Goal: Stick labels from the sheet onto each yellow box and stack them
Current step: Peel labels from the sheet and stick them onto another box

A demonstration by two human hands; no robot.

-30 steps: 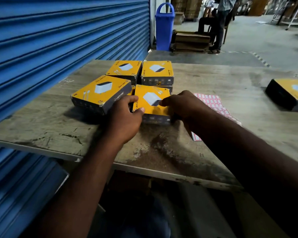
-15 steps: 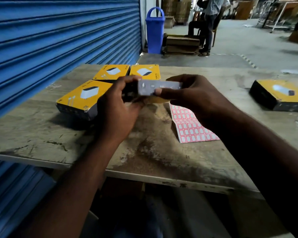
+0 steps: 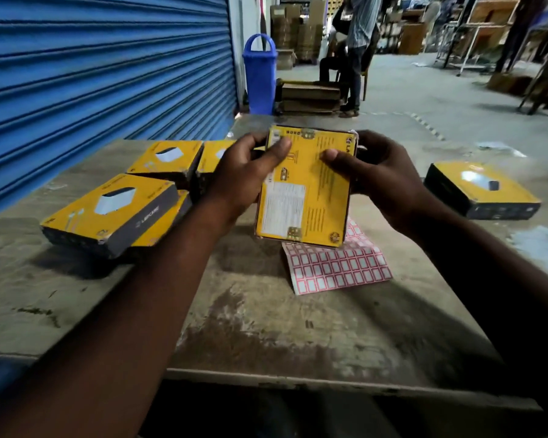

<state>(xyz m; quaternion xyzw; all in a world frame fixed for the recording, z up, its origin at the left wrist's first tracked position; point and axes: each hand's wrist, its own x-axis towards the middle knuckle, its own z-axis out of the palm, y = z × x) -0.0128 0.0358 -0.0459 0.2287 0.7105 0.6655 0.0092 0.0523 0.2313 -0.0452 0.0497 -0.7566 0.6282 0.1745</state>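
Right up close, the near edge of the table [image 3: 266,336] ran across the view, with a broad stretch of stained top open between it and the label sheet [image 3: 336,268]. Just above the sheet, the held yellow box [image 3: 307,191] hung clear of the top, tilted, printed back to the camera, its lower edge covering the sheet's far strip. The left hand [image 3: 241,172] gripped its upper left corner, thumb on the face and fingers behind; the right hand [image 3: 383,172] gripped the upper right likewise, fingers hidden behind the box. Left of the sheet, a cluster of yellow boxes [image 3: 108,213] sat by the blue shutter [image 3: 108,74], the nearest lying on another and one at the back half hidden by the left hand. Right of the sheet, well apart, a lone yellow box [image 3: 481,191] lay flat. Far beyond the sheet stood a blue bin [image 3: 260,77] and a standing person [image 3: 358,42], blurred and cut off at the top.
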